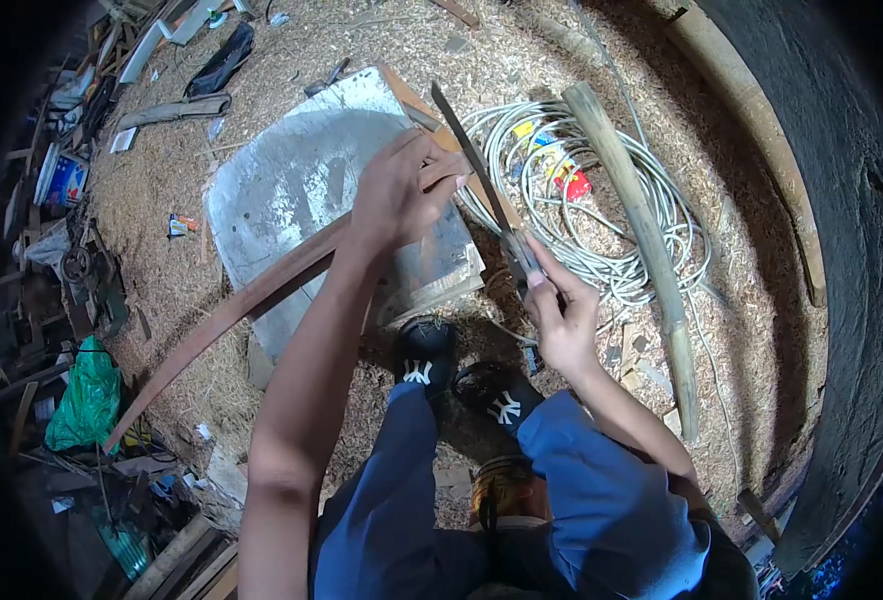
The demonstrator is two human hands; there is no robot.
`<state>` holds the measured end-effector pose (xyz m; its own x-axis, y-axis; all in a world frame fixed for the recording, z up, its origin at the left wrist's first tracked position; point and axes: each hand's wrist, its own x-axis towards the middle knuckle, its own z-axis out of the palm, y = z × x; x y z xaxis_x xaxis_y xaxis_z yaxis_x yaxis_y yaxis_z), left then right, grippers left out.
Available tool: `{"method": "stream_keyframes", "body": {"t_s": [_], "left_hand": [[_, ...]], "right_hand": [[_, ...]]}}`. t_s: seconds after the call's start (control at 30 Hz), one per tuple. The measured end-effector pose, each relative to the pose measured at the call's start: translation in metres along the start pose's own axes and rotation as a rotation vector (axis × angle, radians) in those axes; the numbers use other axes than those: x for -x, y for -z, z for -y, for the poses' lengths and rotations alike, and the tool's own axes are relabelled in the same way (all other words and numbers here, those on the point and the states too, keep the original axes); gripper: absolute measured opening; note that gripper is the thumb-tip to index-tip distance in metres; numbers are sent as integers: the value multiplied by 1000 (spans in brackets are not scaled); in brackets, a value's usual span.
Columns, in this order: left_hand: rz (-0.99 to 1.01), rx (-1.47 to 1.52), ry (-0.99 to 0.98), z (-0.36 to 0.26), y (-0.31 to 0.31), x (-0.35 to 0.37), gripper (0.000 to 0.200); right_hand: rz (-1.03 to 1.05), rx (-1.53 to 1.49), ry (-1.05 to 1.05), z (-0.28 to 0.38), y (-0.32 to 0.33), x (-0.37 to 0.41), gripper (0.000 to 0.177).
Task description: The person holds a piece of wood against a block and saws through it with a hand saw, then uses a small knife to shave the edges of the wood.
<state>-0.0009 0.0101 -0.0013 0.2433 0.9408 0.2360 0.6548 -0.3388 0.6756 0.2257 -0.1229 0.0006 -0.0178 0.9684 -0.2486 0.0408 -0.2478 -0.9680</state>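
My left hand [397,195] grips a long reddish-brown wooden strip [262,285] near its upper end. The strip slants down and left past the metal-topped surface. My right hand [564,315] is wrapped around the handle of a long, narrow, dark-bladed hand tool [472,150]; whether its edge is toothed I cannot make out. The blade points up and left, close by the strip's short end beside my left fingers. Beneath my left hand lies a worn, whitish, metal-like board [282,190] with a rounded side.
A coil of pale cable [612,265] lies at right, with a bamboo pole [627,185] across it and a colourful packet [559,165] inside. Shavings cover the floor. A green plastic bag [87,395] and clutter line the left. My shoes [425,365] stand below the board.
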Motion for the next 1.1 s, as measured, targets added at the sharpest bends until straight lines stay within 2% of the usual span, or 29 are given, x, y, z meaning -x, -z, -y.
{"method": "stream_keyframes", "body": {"t_s": [0.07, 0.13, 0.2, 0.33, 0.53, 0.73, 0.8, 0.87, 0.93, 0.97, 1.07, 1.1], "left_hand": [[-22, -18, 19, -4, 1, 0, 24], [-17, -27, 30, -8, 3, 0, 23], [-5, -40, 50, -9, 4, 0, 23], [-28, -18, 15, -7, 0, 4, 23], [-4, 10, 35, -7, 3, -1, 26], [17, -46, 66, -8, 4, -1, 27], [25, -46, 81, -6, 3, 2, 27], [-4, 23, 38, -7, 2, 1, 25], [-7, 19, 8, -6, 1, 2, 24], [-8, 19, -27, -4, 1, 0, 23], [9, -9, 36, -3, 4, -1, 22], [17, -8, 36, -3, 4, 1, 22]], "right_hand": [[-12, -23, 8, -1, 3, 4, 43], [-8, 108, 70, 3, 16, 20, 42], [32, 111, 24, -6, 31, 47, 42], [20, -81, -79, -4, 38, 56, 42], [-7, 15, 49, 4, -4, -19, 41], [3, 85, 131, -12, 25, 36, 42], [61, -18, -59, -10, 37, 54, 42], [61, -16, -38, -11, 35, 47, 42], [12, 167, 125, -3, 19, 23, 42], [10, -4, 17, 5, 8, 7, 42], [-5, 40, 71, 3, -9, -19, 42], [14, 43, -41, 3, -3, -16, 42]]}}
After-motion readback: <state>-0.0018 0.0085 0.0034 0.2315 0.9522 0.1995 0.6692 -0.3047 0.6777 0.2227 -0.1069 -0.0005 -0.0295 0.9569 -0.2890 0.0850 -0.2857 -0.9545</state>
